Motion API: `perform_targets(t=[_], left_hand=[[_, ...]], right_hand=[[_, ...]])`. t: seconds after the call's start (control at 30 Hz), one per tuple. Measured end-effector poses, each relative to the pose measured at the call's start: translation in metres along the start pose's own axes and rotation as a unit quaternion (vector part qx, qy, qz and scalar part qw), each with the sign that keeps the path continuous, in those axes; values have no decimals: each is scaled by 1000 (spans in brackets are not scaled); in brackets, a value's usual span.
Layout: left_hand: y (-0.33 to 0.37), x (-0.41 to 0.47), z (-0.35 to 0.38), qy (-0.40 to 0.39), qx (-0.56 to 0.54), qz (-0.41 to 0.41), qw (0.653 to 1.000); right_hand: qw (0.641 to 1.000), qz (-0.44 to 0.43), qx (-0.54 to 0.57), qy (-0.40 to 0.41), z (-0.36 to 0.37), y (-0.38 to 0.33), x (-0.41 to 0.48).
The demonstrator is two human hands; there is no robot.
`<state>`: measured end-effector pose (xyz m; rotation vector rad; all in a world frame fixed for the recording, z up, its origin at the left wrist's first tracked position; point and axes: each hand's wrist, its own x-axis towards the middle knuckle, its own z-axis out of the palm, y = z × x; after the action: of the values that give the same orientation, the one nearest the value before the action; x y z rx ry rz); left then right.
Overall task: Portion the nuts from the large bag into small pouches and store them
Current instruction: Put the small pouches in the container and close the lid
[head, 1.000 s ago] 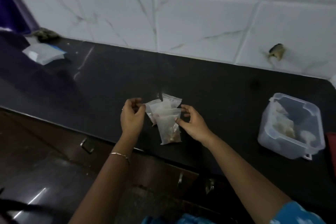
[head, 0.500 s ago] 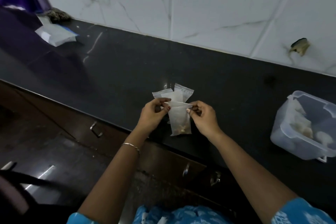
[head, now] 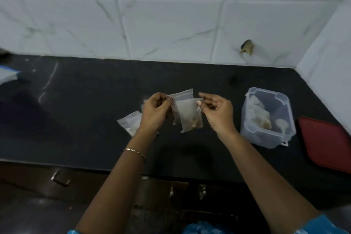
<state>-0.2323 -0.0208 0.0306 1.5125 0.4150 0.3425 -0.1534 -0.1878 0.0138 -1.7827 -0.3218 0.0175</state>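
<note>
Fingertips (head: 199, 102) of both your hands are closed in a pinch on the top strip of a small pouch (head: 190, 116): your left hand (head: 154, 112) presses thumb and forefinger together on its left corner, and your right hand (head: 218, 114) does the same on the right corner, its other fingers loosely curled and touching nothing. That small pouch is thin, clear, slightly frosted plastic, rectangular, with a zip strip along its mouth. It hangs upright between your hands above the counter (head: 85, 119), and a few pale nuts (head: 194, 122) sit heaped in its bottom corner. A second pouch (head: 181, 93) of the same film stands just behind it, its top strip showing above and tilted; your left thumb lies at its corner, but whether your right hand touches it too cannot be told. Some loose pouches (head: 130, 122) lie flat on the counter just beside your left wrist, partly hidden by it. The counter is dark, smooth, faintly glossy stone, backed by a wall (head: 171, 24) of white marbled tiles. Near your right hand but apart from it stands a clear plastic container (head: 284, 101), squarish with rounded corners and open-topped, with pale stored pouches (head: 258, 112) inside. A flat red lid (head: 326, 142) with rounded corners lies just beside it. A thin metal bracelet (head: 134, 152) circles your left wrist
</note>
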Motion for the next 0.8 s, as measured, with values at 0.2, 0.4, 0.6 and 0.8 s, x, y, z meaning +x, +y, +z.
perform_targets(t=[0.2, 0.4, 0.6, 0.8], left_hand=[[24, 27, 81, -49, -33, 20, 998], [37, 37, 167, -121, -37, -1, 992], [32, 49, 228, -206, 28, -67, 976], [20, 56, 264, -221, 151, -59, 962]], right_hand=[[987, -26, 44, 154, -85, -7, 9], [959, -20, 28, 282, -165, -2, 9], [938, 41, -31, 342, -196, 23, 8], [924, 61, -150, 348, -191, 36, 0]])
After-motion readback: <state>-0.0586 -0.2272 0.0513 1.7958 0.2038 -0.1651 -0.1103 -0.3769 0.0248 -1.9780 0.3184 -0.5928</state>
